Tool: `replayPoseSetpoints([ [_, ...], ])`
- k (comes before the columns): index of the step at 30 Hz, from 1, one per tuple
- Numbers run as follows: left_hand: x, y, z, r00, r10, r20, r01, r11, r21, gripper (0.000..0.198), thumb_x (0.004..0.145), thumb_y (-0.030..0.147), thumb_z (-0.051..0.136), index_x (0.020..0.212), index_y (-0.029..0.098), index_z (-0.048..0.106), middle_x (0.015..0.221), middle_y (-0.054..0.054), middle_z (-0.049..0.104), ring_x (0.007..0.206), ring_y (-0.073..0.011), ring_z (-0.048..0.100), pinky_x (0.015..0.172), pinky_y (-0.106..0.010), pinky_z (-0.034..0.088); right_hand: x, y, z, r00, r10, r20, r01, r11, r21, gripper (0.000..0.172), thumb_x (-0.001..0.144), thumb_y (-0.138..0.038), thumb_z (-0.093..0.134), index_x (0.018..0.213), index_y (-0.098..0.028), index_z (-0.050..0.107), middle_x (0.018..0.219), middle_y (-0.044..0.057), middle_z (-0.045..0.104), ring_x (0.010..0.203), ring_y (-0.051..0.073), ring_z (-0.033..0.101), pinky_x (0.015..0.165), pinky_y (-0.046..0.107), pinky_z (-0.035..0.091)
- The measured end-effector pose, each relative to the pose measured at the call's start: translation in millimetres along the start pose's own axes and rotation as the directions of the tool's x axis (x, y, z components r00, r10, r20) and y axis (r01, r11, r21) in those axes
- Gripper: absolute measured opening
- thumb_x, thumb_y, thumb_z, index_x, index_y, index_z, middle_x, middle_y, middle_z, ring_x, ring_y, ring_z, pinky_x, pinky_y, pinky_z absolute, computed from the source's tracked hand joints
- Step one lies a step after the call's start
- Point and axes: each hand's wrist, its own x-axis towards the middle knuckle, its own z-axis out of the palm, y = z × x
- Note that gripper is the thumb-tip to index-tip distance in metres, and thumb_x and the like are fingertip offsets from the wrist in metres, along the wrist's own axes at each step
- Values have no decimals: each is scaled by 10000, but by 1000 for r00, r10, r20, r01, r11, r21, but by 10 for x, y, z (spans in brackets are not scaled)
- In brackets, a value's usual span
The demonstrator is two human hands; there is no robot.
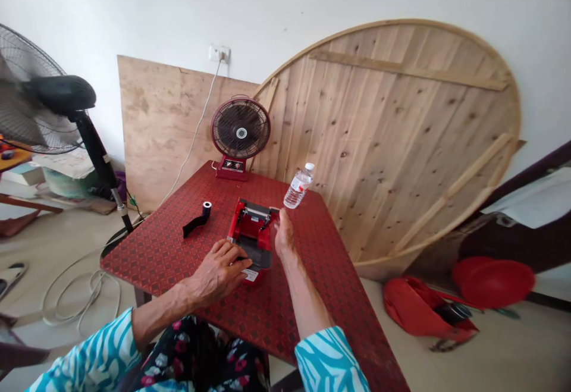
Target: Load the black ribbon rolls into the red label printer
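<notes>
A small red and black printer stands on the table with its top raised, showing a metal roller inside. My left hand lies over its front left side, fingers bent onto the dark front cover and gripping it. Against the right side of the raised part, my right hand holds on with the thumb up; some of its fingers are hidden. Left of the printer lies a roll of black ribbon, its loose end trailing on the table. Just behind my right hand is a clear water bottle.
The table has a red patterned top. A small red fan sits at its back edge, and a black standing fan is on the left. A round wooden board leans on the wall. A coiled cable and red bag lie on the floor.
</notes>
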Motion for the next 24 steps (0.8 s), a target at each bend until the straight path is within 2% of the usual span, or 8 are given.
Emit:
replayPoseSetpoints([
  [2, -3, 4, -2, 1000, -9, 13, 9, 1000, -1, 233, 901, 205, 553, 1117, 175, 636, 1035, -87, 657, 972, -230, 559, 937, -430, 425, -210, -30, -59, 1000, -3, 5, 4, 999, -54, 481, 832, -598, 438, 796, -210, 719, 1088, 65, 695, 1146, 231, 561, 1019, 401, 383],
  [4, -8, 10, -2, 1000, -13, 26, 12, 1000, 7, 240, 897, 207, 559, 1121, 171, 637, 1036, -88, 659, 970, -236, 557, 939, -437, 427, -450, -33, -109, 999, -36, 19, 37, 997, -68, 370, 800, -528, 534, 806, -210, 724, 1165, 61, 669, 1198, 227, 534, 1073, 389, 344],
  [6, -17, 12, 5, 999, -16, 29, 15, 1000, 15, 243, 902, 202, 549, 1126, 169, 637, 1034, -90, 661, 968, -239, 557, 941, -445, 427, -649, -18, -125, 999, 44, -29, -44, 999, 6, 320, 748, -466, 611, 918, -216, 715, 1199, 57, 656, 1182, 229, 550, 1056, 400, 374],
  [8, -28, -1, 15, 999, -17, 27, 17, 1000, 5, 243, 911, 221, 542, 1129, 171, 636, 1036, -93, 663, 975, -241, 560, 951, -453, 420, -765, 4, -112, 988, 148, -40, -143, 984, 105, 395, 733, -449, 624, 1052, -222, 678, 1193, 60, 663, 1127, 229, 589, 1006, 414, 427],
  [11, -46, -74, 23, 1000, -20, -4, 20, 998, -67, 299, 932, 331, 533, 1175, 177, 616, 1052, -99, 662, 992, -241, 569, 954, -448, 416, -799, 26, -85, 978, 208, -30, -200, 966, 166, 446, 723, -439, 632, 1114, -225, 647, 1185, 59, 673, 1077, 223, 622, 960, 408, 468],
  [15, -51, -261, 4, 984, -158, -86, 149, 984, -99, 445, 949, 454, 477, 1284, 170, 547, 1189, -139, 626, 1088, -259, 560, 932, -425, 427, -770, 24, -83, 979, 204, -5, -200, 966, 163, 435, 728, -432, 633, 1116, -236, 644, 1167, 47, 682, 1070, 217, 629, 947, 399, 483],
  [19, -41, -399, 1, 970, -244, -15, 244, 969, -38, 478, 951, 484, 451, 1298, 171, 548, 1322, -147, 577, 1175, -279, 536, 980, -449, 411, -778, 38, -83, 979, 202, -13, -197, 968, 154, 411, 753, -427, 619, 1119, -241, 644, 1180, 44, 678, 1079, 218, 627, 951, 402, 486],
  [24, -76, -422, 52, 973, -231, 10, 231, 972, 39, 500, 948, 508, 445, 1293, 165, 559, 1327, -139, 592, 1225, -286, 512, 1048, -478, 361, -802, 101, -105, 993, 114, 4, -114, 989, 97, 418, 788, -436, 589, 1157, -246, 636, 1206, 41, 669, 1168, 220, 577, 1010, 409, 448],
])
